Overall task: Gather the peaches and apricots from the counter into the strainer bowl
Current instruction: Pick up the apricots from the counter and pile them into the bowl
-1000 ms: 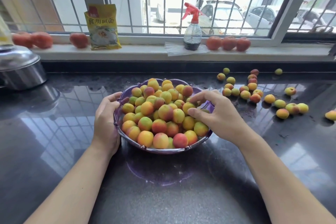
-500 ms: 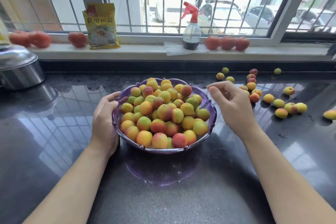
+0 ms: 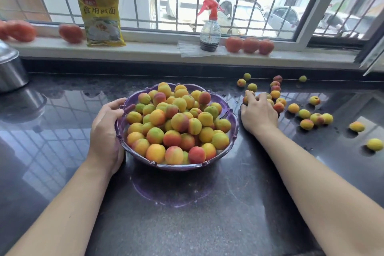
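A purple strainer bowl point(image 3: 232, 117) stands mid-counter, heaped with yellow, orange and red apricots and peaches point(image 3: 178, 122). My left hand point(image 3: 106, 131) holds the bowl's left rim, thumb on the edge. To the right of the bowl my right hand point(image 3: 257, 112) lies over a cluster of loose fruit point(image 3: 276, 94) on the black counter, fingers curled around a few of them. More loose fruit point(image 3: 315, 118) is scattered further right, out to a yellow one point(image 3: 374, 144) near the frame edge.
On the windowsill stand a yellow packet point(image 3: 101, 17), a red-topped spray bottle point(image 3: 209, 31) and several tomatoes point(image 3: 249, 44). A steel pot point(image 3: 10, 70) sits at the far left. The dark glossy counter point(image 3: 187, 214) stretches toward me.
My right hand has left the bowl and moved right, down onto the cluster of loose fruit on the counter. The left hand has stayed on the bowl's rim.
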`<state>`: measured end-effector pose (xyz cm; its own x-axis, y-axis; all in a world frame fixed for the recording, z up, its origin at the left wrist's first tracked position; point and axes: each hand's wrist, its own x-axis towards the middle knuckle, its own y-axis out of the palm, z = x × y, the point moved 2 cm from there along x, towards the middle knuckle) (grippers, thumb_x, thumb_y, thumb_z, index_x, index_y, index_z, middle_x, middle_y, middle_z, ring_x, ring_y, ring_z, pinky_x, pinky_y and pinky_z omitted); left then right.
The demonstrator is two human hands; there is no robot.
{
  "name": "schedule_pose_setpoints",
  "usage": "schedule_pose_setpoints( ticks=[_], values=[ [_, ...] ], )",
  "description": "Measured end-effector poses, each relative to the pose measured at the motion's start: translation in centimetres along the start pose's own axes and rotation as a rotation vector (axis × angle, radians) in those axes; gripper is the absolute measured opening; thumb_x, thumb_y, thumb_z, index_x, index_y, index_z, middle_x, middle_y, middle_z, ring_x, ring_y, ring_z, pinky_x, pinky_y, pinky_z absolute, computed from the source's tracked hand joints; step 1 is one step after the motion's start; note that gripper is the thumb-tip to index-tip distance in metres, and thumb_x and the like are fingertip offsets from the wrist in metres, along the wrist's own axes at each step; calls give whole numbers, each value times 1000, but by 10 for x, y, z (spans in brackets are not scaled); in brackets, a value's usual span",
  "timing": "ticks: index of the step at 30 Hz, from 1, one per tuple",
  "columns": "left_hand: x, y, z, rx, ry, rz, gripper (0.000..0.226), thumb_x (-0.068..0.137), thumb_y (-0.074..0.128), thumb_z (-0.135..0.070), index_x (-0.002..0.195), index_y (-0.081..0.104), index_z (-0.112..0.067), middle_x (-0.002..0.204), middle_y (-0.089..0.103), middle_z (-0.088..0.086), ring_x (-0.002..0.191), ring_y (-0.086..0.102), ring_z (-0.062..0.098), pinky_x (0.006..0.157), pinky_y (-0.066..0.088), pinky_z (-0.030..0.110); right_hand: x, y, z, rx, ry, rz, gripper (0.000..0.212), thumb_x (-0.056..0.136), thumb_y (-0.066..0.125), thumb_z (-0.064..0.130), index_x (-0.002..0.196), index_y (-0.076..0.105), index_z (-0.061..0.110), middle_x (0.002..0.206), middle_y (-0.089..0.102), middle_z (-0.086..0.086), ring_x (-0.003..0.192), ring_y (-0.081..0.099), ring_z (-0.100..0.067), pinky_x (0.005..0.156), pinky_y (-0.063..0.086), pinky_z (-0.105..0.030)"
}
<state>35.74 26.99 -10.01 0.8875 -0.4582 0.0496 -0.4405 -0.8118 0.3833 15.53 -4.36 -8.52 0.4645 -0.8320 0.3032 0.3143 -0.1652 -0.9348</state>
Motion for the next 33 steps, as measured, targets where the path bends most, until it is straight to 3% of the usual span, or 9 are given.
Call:
schedule_pose_setpoints(
  ticks=[3,7,12,20,22,24,26,30,33],
  values=[
    [0,0,0,6,-3,12,26,102,48,-14,118,68,-17,116,76,11,112,73,31,90,59,45,5,2,1,-26,6,14,33,101,43,38,130,49,23,127,45,-15,113,54,-41,77,43,-43],
    [-1,1,-1,19,6,15,33,95,51,-18,124,67,-13,122,74,16,118,71,36,99,59,53,5,3,-1,44,-5,-63,25,101,50,30,123,53,18,124,48,-14,108,56,-39,73,38,-37],
    [-4,2,-3,17,-1,24,41,88,54,-24,126,66,-12,126,73,18,119,71,37,101,58,55,0,-1,0,134,-77,-168,19,99,57,24,114,56,13,114,61,-13,100,61,-37,73,42,-36],
    [-2,1,-2,23,6,18,29,99,49,-15,123,67,-14,114,77,11,110,75,30,90,62,45,1,-4,-14,460,-78,-286,21,95,67,22,112,71,11,107,66,-14,100,60,-30,83,38,-26],
    [-2,1,-2,39,9,18,29,100,49,-15,124,66,-13,116,77,12,108,75,29,91,62,46,3,-13,-14,581,-63,-316,21,96,66,23,113,72,12,107,69,-12,96,65,-27,84,46,-27],
    [-2,2,-2,40,10,15,29,100,49,-14,122,67,-13,118,76,14,109,74,30,93,61,48,3,-26,-5,852,-66,-242,19,99,63,22,116,72,19,113,68,-12,90,71,-21,84,58,-33],
    [-2,2,-1,18,3,8,28,100,48,-13,121,67,-13,115,76,14,109,73,31,92,60,48,-5,-48,12,1043,-111,-113,22,101,60,21,116,71,32,119,65,-13,91,71,-15,87,60,-36],
    [-3,1,-2,21,-3,24,33,97,51,-17,126,65,-11,116,77,14,109,75,31,88,62,45,-31,-96,57,914,-356,244,35,98,66,22,130,60,33,111,71,5,99,69,-12,88,54,-29],
    [-2,1,-1,17,-3,25,32,98,50,-16,126,66,-11,119,76,16,112,74,33,93,62,49,-41,-114,85,714,-451,327,24,90,75,32,110,65,28,93,75,9,88,71,-7,81,56,-30]
  ],
)
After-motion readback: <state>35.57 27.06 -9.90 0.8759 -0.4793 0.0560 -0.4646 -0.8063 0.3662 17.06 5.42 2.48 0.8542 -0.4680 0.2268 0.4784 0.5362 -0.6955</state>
